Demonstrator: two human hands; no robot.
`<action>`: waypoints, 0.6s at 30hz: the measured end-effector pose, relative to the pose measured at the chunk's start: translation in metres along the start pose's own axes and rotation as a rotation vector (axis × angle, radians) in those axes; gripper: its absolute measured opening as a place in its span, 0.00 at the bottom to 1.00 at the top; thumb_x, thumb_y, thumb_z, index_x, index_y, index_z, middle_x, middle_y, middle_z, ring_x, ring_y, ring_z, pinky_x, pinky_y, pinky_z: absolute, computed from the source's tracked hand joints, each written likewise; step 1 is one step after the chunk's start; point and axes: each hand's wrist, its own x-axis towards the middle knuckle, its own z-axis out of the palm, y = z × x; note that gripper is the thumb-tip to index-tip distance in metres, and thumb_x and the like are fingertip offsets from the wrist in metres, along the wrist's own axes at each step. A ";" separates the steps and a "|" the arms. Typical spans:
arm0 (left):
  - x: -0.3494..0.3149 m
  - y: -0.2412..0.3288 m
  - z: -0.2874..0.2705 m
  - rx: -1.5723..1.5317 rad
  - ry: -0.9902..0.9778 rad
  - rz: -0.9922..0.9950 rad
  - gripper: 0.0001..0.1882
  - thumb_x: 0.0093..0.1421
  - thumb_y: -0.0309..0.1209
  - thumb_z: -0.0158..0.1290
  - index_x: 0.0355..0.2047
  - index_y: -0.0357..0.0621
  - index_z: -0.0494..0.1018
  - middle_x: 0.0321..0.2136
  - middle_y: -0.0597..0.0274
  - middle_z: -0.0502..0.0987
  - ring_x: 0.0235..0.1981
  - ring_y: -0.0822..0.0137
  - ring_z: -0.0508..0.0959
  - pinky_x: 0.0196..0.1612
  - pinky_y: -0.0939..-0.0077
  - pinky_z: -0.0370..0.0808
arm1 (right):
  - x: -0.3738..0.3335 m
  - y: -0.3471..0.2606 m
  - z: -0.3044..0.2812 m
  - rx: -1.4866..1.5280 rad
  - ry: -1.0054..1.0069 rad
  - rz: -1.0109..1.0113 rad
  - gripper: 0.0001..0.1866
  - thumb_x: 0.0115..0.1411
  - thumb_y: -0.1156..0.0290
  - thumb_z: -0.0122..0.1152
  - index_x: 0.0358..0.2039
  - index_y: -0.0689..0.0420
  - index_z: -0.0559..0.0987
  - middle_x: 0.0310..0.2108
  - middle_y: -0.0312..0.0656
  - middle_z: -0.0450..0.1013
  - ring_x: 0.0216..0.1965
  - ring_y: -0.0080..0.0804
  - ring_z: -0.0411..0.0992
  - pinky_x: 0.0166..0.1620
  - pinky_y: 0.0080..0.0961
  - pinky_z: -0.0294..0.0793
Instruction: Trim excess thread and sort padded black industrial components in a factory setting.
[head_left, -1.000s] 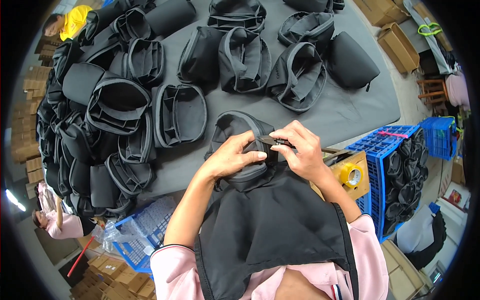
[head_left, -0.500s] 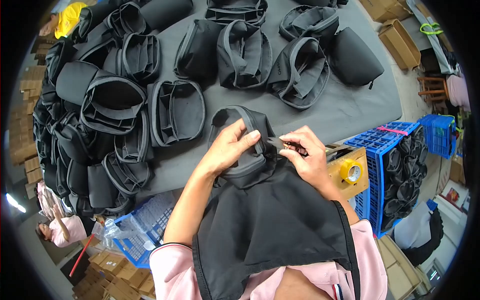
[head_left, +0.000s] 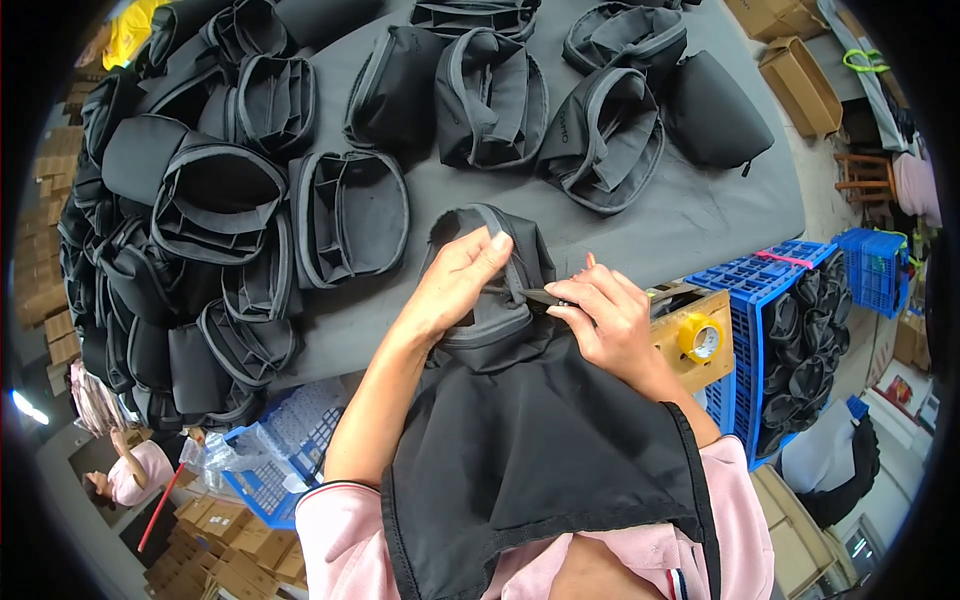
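The left hand (head_left: 458, 284) grips an open zip pouch (head_left: 487, 338); right of it, the right hand (head_left: 604, 312) points thread snips (head_left: 540, 297) at its rim. Farther right lies a tape roll (head_left: 692, 333); beyond the pouch stand more open pouches (head_left: 505, 105).

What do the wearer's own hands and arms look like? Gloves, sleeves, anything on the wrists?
Left hand and right hand: both bare, no gloves; no rings, watch or wristband visible. Forearms uncovered, no cables or markings seen on them. Short, pale pink sleeves end above the elbows; the left one shows a dark-and-white trim at its hem.
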 end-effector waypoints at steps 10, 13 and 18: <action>0.001 0.004 0.001 0.049 0.063 0.009 0.21 0.63 0.48 0.42 0.27 0.41 0.65 0.24 0.75 0.63 0.28 0.80 0.59 0.34 0.85 0.60 | 0.005 0.002 0.002 0.039 0.006 0.012 0.12 0.41 0.75 0.65 0.30 0.55 0.76 0.22 0.37 0.68 0.23 0.34 0.67 0.26 0.27 0.66; 0.001 0.001 -0.001 0.005 0.047 -0.022 0.21 0.63 0.48 0.42 0.27 0.41 0.66 0.25 0.75 0.63 0.29 0.80 0.59 0.35 0.85 0.60 | 0.000 0.001 -0.002 -0.020 -0.009 -0.028 0.13 0.39 0.79 0.65 0.29 0.59 0.76 0.23 0.40 0.70 0.23 0.37 0.68 0.30 0.27 0.69; 0.000 0.000 -0.005 -0.058 0.039 -0.040 0.22 0.63 0.48 0.41 0.31 0.39 0.69 0.30 0.72 0.68 0.34 0.79 0.63 0.42 0.83 0.61 | 0.004 0.001 0.004 0.035 0.046 -0.052 0.13 0.41 0.75 0.65 0.31 0.54 0.77 0.22 0.35 0.69 0.21 0.33 0.66 0.25 0.26 0.63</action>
